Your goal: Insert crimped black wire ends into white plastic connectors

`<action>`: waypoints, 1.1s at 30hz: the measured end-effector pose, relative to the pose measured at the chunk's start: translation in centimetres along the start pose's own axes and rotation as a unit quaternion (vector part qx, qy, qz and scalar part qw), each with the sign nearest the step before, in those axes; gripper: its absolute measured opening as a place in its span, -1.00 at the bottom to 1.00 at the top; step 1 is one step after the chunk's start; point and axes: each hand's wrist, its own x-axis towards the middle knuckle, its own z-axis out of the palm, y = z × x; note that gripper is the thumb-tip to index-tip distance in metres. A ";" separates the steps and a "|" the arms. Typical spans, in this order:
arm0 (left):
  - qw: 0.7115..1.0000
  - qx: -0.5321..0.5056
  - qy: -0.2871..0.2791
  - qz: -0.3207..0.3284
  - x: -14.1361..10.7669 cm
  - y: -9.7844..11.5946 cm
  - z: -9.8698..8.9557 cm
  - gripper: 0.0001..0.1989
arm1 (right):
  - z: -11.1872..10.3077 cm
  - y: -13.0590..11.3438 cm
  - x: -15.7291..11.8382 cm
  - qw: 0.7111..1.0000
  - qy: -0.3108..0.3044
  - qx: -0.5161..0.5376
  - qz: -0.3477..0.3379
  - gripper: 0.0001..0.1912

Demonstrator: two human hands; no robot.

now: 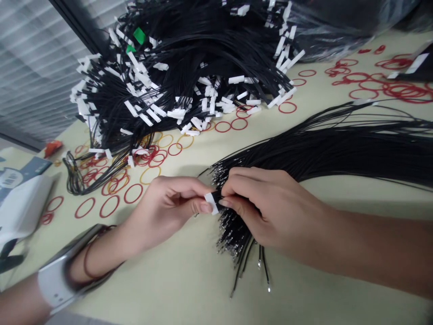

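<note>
One small white connector (210, 203) sits near the centre of the view, above a pale yellow-green table (162, 280). The left hand (172, 205), coming in from the lower left, is closed in a pinch on it, thumb in front and the fingers curled behind. The right hand (274, 203), reaching in from the right, is also closed in a pinch, its thumb and index fingertip on black wires (365, 155) just beside the connector. The fingertips of the two hands are close together.

The black wires form a thick, loose bundle that runs from the right edge of the view and passes behind and under the right hand. Their ends fan out around the fingertips, tipped with tiny silver metal terminals; a few hang lower than the rest.

Beyond the hands lies a large heap of black cables (189, 58) with many white connector ends and two bright green tags (139, 35) at its upper left. Red rubber bands (109, 206) and yellow rubber bands (150, 175) are scattered before it, with more red ones at the upper right, near dark plastic wrapping (338, 31). A light grey watch strap (56, 284) circles the left wrist.
</note>
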 end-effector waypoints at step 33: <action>0.995 -0.083 -0.009 -0.046 0.1 0.1 0.2 -0.94 | 0.1 0.1 0.0 0.998 0.041 0.051 0.006 -0.85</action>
